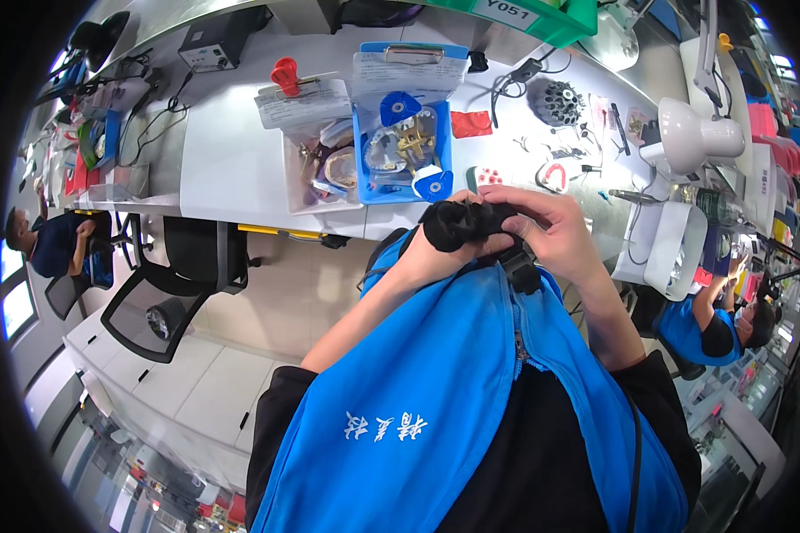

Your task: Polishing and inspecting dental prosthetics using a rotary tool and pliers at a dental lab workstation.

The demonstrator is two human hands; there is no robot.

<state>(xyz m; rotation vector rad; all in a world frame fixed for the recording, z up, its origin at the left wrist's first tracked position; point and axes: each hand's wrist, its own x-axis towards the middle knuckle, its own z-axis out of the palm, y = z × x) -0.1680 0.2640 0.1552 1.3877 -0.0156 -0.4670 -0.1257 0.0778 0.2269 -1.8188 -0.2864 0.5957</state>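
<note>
A person looks down at their own two hands, raised together in front of their chest above a blue vest worn over a black shirt. Between them is a crumpled black fabric piece point(460, 222), soft and bunched, with a black strap and plastic buckle point(520, 266) hanging from it just below the hands. The left hand point(436, 253) is mostly hidden under the fabric; its fingers are clenched around the bunch. The right hand point(551, 226) curls over the top, fingers point(507, 197) grasping the fabric from above.

Beyond the hands runs a long white worktop point(231, 160). On it, just past the hands, stands a blue plastic tray point(402, 147) holding dental casts and blue discs, with a clear plastic tray point(322, 169) beside it. A red fabric square point(471, 123) lies near. A white desk lamp point(698, 138) stands to the right. A black office chair point(182, 275) sits on the left, pushed near the worktop.
</note>
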